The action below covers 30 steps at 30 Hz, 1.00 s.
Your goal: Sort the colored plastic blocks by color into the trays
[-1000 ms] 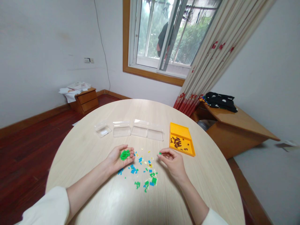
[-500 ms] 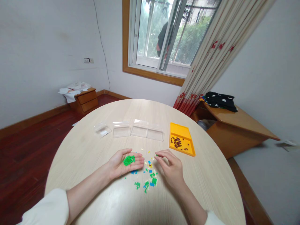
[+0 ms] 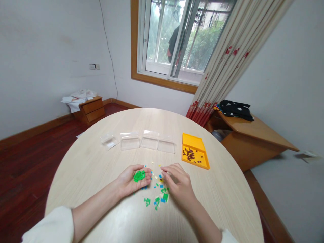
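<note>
My left hand is held palm up over the table, its fingers slightly curled around a heap of small green plastic pieces. Facing it across a narrow gap is my right hand, with thumb and fingertips pinched together; whatever they hold, if anything, is too small to make out. Between and below the hands lie loose green pieces, blue pieces and a few yellow and pale ones. Some blue pieces are partly hidden beneath the left hand.
Several clear plastic boxes stand in a row across the round table. To their right, an open yellow box holds dark brown pieces. Behind the table are a window, a curtain and a desk with dark cloth.
My right hand has shifted slightly left, towards the left hand; the green piece seen at its fingertips no longer shows. The left hand's fingers have curled more around the green heap.
</note>
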Motion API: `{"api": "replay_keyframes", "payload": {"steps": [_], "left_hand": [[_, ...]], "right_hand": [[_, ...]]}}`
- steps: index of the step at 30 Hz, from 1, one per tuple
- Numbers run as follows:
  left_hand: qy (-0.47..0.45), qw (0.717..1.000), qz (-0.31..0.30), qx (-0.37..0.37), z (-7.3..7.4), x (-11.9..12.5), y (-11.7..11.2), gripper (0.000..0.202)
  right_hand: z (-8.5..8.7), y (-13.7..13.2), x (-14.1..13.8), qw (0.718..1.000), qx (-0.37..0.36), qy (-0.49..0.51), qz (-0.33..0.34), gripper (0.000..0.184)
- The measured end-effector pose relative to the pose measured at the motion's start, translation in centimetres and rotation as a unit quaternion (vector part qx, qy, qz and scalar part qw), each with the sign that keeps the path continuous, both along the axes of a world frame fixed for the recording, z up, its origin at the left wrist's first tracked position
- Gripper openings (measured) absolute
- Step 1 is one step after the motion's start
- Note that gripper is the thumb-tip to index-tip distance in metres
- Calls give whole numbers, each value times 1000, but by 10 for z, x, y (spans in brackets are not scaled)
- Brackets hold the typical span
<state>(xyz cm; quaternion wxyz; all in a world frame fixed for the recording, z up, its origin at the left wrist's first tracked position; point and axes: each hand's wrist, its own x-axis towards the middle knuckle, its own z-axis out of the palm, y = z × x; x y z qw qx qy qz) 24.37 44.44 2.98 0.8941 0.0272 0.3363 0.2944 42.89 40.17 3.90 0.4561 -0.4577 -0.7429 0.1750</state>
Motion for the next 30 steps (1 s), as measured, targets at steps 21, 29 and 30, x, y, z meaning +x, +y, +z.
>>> {"api": "replay_keyframes", "payload": {"steps": [21,29,30], "left_hand": [[-76,996,45,-13,-8,-20,17,22],[-57,997,59,-15,-6,-18,17,22],[-54,997,60,-18,-5,-18,16,21]], "right_hand": [[-15,2,3,964,-157,-199,78,11],[-11,3,-3,972,-135,-178,67,15],[-12,5,-3,977,-137,-154,58,16]]}}
